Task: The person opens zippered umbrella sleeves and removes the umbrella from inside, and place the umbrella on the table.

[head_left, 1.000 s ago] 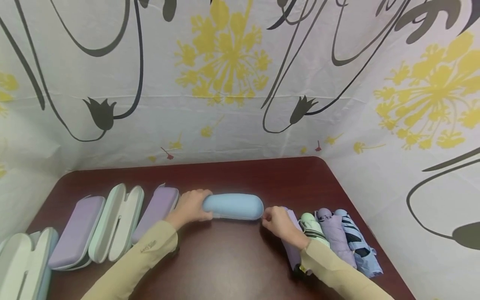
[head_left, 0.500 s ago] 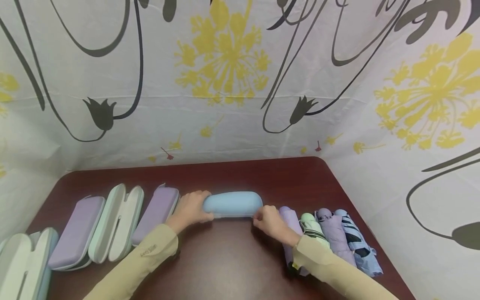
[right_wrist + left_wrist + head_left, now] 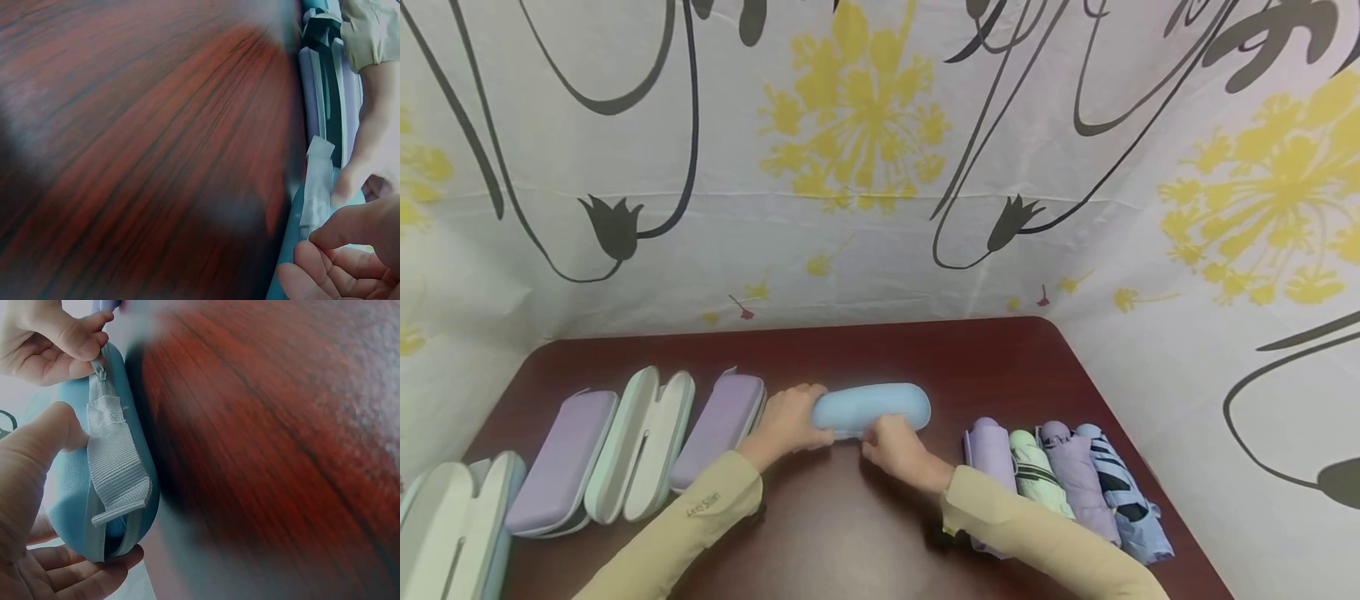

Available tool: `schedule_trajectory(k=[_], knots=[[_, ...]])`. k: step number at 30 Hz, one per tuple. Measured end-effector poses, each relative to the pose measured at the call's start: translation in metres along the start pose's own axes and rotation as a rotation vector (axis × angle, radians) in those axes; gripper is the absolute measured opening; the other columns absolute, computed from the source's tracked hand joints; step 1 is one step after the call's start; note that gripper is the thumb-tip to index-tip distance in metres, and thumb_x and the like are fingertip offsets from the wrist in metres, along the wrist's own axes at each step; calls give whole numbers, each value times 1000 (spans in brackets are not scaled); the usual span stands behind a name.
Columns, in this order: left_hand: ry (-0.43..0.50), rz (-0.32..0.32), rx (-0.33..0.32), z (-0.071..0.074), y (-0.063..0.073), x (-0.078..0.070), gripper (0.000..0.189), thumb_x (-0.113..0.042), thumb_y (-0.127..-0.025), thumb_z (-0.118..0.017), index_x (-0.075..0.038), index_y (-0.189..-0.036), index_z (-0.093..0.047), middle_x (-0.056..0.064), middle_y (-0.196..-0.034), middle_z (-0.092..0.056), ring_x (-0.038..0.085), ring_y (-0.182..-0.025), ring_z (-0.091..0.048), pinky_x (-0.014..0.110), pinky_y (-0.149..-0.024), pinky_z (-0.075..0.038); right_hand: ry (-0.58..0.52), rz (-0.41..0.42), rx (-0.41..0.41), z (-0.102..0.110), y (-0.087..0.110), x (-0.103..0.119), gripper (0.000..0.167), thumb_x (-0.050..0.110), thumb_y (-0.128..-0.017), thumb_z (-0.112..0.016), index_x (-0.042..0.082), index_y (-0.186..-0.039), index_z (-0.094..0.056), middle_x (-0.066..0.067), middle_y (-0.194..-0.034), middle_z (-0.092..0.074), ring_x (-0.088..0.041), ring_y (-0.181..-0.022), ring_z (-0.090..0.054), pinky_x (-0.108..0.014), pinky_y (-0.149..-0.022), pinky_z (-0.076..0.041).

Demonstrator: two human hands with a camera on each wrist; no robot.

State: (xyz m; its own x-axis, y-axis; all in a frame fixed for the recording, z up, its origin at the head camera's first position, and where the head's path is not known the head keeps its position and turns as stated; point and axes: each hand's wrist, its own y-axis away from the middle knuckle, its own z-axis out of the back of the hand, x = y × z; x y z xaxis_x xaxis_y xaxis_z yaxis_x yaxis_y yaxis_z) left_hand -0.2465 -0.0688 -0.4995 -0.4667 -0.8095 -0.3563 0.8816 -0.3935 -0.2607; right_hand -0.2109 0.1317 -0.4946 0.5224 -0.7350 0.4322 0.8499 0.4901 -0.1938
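A light blue zip case lies lengthwise across the middle of the table. My left hand grips its left end, with the thumb on the near side by a grey fabric strap and fingers around the end. At the case's near side, my right hand pinches the zipper pull between thumb and curled index finger, close to the strap. The zipper is closed up to the pull, while a small gap shows at the case's end below the strap in the left wrist view.
To the left lie purple cases, an open pale green case and an open blue case. Several folded umbrellas stand in a row at right, among them a purple one and a green one. A patterned cloth hangs behind the table.
My right hand has moved left along the case's near side from its right end, drawing the zipper pull toward my left hand. The left hand keeps its grip. The head view has shifted slightly.
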Motion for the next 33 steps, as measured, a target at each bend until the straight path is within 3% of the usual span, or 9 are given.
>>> schedule_trajectory(k=[12, 16, 19, 21, 24, 27, 33], knots=[[7, 2, 28, 3, -2, 0, 57, -37, -56, -76, -7, -103, -63, 5, -84, -63, 17, -66, -56, 32, -58, -47, -31, 23, 57, 0, -11, 6, 7, 3, -76, -66, 8, -70, -67, 3, -62, -62, -1, -52, -48, -16, -53, -43], [27, -3, 34, 4, -2, 0, 58, -36, -57, -76, -8, -106, -63, 5, -87, -63, 17, -67, -56, 32, -59, -47, 6, 108, -6, 19, -21, -4, 1, 7, -76, -69, 7, -76, -68, -1, -69, -64, -8, -60, -57, -20, -57, -48], [38, -10, 43, 5, -2, -1, 60, -35, -58, -77, -8, -108, -62, 6, -92, -64, 18, -72, -59, 34, -63, -49, 79, 126, -75, 38, -32, -23, 12, 13, -77, -71, 5, -86, -69, -4, -81, -65, -17, -75, -60, -29, -64, -51], [45, -12, 54, 7, -2, -2, 61, -33, -58, -78, -7, -110, -62, 7, -94, -65, 20, -75, -60, 36, -65, -50, 72, 106, -31, 48, -35, -39, 23, 17, -79, -71, 2, -97, -68, -8, -93, -65, -23, -88, -59, -35, -74, -50], [47, -15, 78, 9, -2, -3, 64, -32, -57, -80, -5, -112, -61, 8, -97, -65, 22, -80, -62, 38, -68, -51, 2, 60, 132, 58, -33, -60, 36, 22, -85, -67, 0, -113, -63, -12, -111, -62, -28, -104, -56, -41, -85, -47], [25, -17, 92, 11, -3, -3, 66, -32, -57, -81, -6, -114, -62, 8, -99, -64, 23, -84, -61, 40, -73, -51, -91, 9, 242, 59, -26, -71, 44, 26, -87, -64, 0, -122, -57, -14, -119, -59, -28, -110, -55, -42, -90, -45], [-43, -47, 69, 12, -9, -1, 67, -29, -53, -86, -9, -112, -64, 9, -96, -52, 26, -87, -50, 42, -75, -44, -144, -50, 219, 56, -11, -68, 48, 28, -81, -70, 2, -118, -58, -12, -116, -60, -25, -106, -55, -40, -87, -46]])
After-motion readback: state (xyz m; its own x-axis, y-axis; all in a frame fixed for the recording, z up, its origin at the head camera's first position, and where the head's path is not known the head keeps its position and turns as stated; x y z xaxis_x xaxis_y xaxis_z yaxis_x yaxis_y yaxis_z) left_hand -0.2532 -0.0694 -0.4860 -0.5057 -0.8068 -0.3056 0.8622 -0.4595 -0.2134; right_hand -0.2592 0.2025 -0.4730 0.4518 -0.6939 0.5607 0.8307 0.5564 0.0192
